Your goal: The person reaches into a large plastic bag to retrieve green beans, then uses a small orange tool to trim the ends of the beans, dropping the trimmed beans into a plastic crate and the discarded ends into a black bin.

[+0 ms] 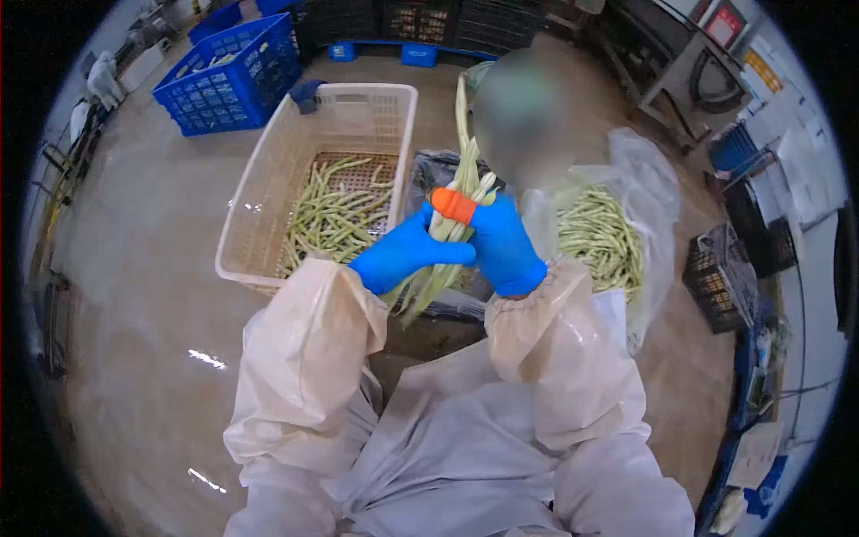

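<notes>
My left hand [407,257], in a blue glove, is closed around the lower part of a bunch of long, pale green bean pods [467,170]. My right hand [506,246], gloved in blue too, grips the same bunch from the other side. An orange cover [454,206] sits across the bunch at the right hand's finger end; whether it is worn on a digit is hard to see. Pod ends hang below both hands. Beneath them lies dark plastic [433,172], partly hidden by the bunch and my hands.
Left of my hands stands a white crate [242,234] with loose green beans [327,215]. At right, clear plastic [660,192] surrounds a heap of beans [601,234]. A blue crate [215,100] stands farther back. A black crate [713,282] is at far right. A blurred patch covers the area ahead.
</notes>
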A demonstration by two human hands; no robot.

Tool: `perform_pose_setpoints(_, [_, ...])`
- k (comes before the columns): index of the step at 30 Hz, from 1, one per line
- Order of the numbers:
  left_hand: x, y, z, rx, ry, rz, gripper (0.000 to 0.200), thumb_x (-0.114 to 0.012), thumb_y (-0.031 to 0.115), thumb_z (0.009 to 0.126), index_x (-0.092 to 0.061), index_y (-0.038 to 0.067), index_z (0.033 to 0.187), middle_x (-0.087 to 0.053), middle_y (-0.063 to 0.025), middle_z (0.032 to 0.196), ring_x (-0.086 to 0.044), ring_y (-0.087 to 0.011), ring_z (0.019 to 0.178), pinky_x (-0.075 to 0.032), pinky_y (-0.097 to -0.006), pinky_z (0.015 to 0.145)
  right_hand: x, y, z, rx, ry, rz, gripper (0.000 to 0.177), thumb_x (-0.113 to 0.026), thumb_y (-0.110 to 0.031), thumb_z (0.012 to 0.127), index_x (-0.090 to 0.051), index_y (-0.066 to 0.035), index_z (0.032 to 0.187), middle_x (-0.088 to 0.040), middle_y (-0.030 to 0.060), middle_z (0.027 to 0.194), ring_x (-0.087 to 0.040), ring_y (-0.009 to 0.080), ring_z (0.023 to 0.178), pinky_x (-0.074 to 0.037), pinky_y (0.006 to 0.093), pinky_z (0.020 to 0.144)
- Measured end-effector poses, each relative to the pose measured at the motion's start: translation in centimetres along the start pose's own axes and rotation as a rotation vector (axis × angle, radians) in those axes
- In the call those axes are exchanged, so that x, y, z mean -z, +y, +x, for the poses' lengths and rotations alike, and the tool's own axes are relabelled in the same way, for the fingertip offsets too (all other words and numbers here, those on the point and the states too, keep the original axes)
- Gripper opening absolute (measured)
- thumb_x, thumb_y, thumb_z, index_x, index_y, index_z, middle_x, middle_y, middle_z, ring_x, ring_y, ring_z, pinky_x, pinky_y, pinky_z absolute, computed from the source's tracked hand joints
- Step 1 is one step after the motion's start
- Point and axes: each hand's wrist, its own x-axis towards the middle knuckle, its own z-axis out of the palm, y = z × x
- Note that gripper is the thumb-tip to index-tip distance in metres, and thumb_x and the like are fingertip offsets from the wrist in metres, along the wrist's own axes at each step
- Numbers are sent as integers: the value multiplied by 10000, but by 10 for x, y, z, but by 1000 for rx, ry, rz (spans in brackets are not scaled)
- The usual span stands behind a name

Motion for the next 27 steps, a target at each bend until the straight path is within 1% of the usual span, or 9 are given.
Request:
perform_pose_setpoints(3, [-5,-10,0,43,191,7,588,-704,119,761,-411,32,1263,-553,-74,1111,-565,-142,962,-471,-304,821,1,28,15,54,48,73,212,-646,-188,802,-629,-20,932,-632,47,782,-601,123,705,-464,252,632])
perform_pose_setpoints(4, [-2,-10,1,186,157,21,489,-707,134,757,-497,25,1185,-601,-62,983,-598,-139,828,-491,-282,721,4,30,16,22,44,53,225,-630,-193,816,-631,-11,948,-634,49,811,-601,122,726,-464,253,646])
perform_pose_setpoints(7, [1,-18,1,413,207,86,383,-699,131,755,-571,19,1099,-621,-49,877,-594,-121,732,-487,-265,644,13,29,24,30,46,134,242,-586,-205,852,-620,-6,985,-635,59,862,-599,122,774,-470,259,685])
perform_pose_setpoints(10, [6,-26,4,326,239,199,348,-692,133,752,-597,13,1064,-624,-42,869,-582,-109,729,-479,-256,645,21,15,30,25,0,335,275,-537,-224,889,-602,5,1028,-632,69,906,-598,133,825,-475,263,729])
perform_pose_setpoints(13, [4,-19,4,322,141,69,364,-689,125,746,-595,11,1078,-619,-30,865,-573,-103,720,-469,-252,643,30,7,25,-6,36,346,308,-513,-243,906,-585,14,1059,-633,69,912,-601,142,843,-481,268,751])
perform_pose_setpoints(19, [-1,-22,4,305,178,205,363,-720,237,720,-619,-8,968,-608,-57,721,-575,-123,624,-454,-266,585,56,-12,19,232,218,-74,285,-546,-226,886,-614,12,1028,-635,64,918,-590,125,837,-472,265,748])
perform_pose_setpoints(22, [-5,-16,1,330,194,141,358,-726,232,714,-618,-7,959,-605,-53,716,-573,-127,613,-456,-270,581,56,-20,18,135,118,-198,258,-577,-196,864,-628,7,1013,-634,59,918,-585,118,811,-464,255,722])
perform_pose_setpoints(25, [-6,-16,1,379,193,54,278,-726,140,734,-607,33,962,-600,-39,802,-575,-129,689,-460,-268,622,40,-9,15,220,131,-370,262,-588,-180,856,-632,2,1038,-631,52,909,-567,110,819,-432,246,731])
perform_pose_setpoints(27, [-3,-5,-2,382,204,71,291,-731,137,730,-601,32,968,-598,-40,805,-576,-136,682,-463,-271,620,50,-17,19,203,173,-224,251,-587,-149,845,-627,8,1037,-636,68,924,-579,121,790,-448,250,707])
